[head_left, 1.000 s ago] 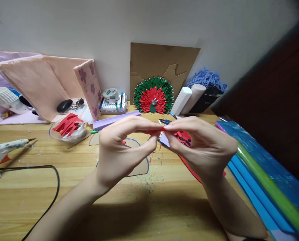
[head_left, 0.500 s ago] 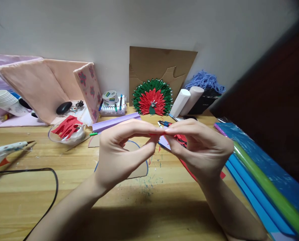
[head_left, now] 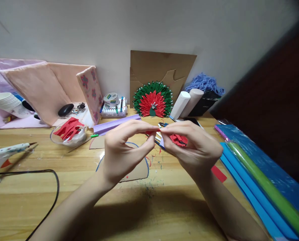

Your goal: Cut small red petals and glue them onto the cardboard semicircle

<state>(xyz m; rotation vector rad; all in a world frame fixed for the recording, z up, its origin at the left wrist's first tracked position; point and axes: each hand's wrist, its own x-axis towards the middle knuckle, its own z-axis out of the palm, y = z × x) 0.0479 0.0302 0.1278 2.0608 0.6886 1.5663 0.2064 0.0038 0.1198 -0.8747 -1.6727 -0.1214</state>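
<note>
My left hand (head_left: 124, 152) and my right hand (head_left: 192, 147) meet above the wooden desk (head_left: 144, 207), fingertips pinched together on a small red paper strip (head_left: 153, 133). More folded red paper pieces (head_left: 178, 139) sit inside my right palm. Under my hands lies a half-round cardboard piece (head_left: 139, 169) with a blue outline. Against the wall behind stands a finished red and green paper peacock fan (head_left: 153, 100).
A glue gun (head_left: 4, 157) with a black cord (head_left: 49, 187) lies at left. A clear bowl of red strips (head_left: 69, 132), markers (head_left: 113, 107), a purple sheet (head_left: 114, 123), white rolls (head_left: 187, 100) and blue yarn (head_left: 204, 83) are behind. Blue and green paper rolls (head_left: 262, 184) lie at right.
Both hands have drifted slightly right and stayed pinched on the red strip. The view shifted a little, so the desk items sit lower in the picture.
</note>
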